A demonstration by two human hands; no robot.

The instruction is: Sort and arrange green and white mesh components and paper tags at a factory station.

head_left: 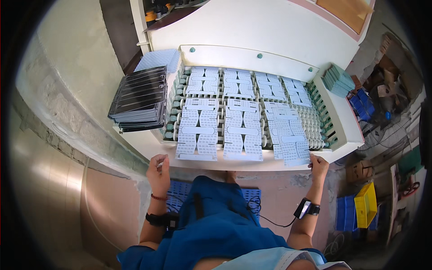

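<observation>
My right hand (pixel 318 166) is closed in a pinch on the near right corner of a white circuit board panel (pixel 291 135). That panel lies tilted over another white panel (pixel 272 128), covering much of it, on the roller conveyor. My left hand (pixel 158 174) hangs by the machine's front edge, left of the panels. Its fingers are loosely curled and apart, with nothing between them. Two more white panels, a left one (pixel 198 130) and a middle one (pixel 242 130), lie flat in the near row. Several similar panels (pixel 237 83) make up the row behind.
At the left stands a stack of dark racks or panels (pixel 138 94), with bubble wrap (pixel 162 57) behind. Green pads (pixel 338 80) rest on the machine's right side. The white cover (pixel 252 27) rises behind the conveyor. Blue and yellow bins (pixel 366 204) stand at lower right.
</observation>
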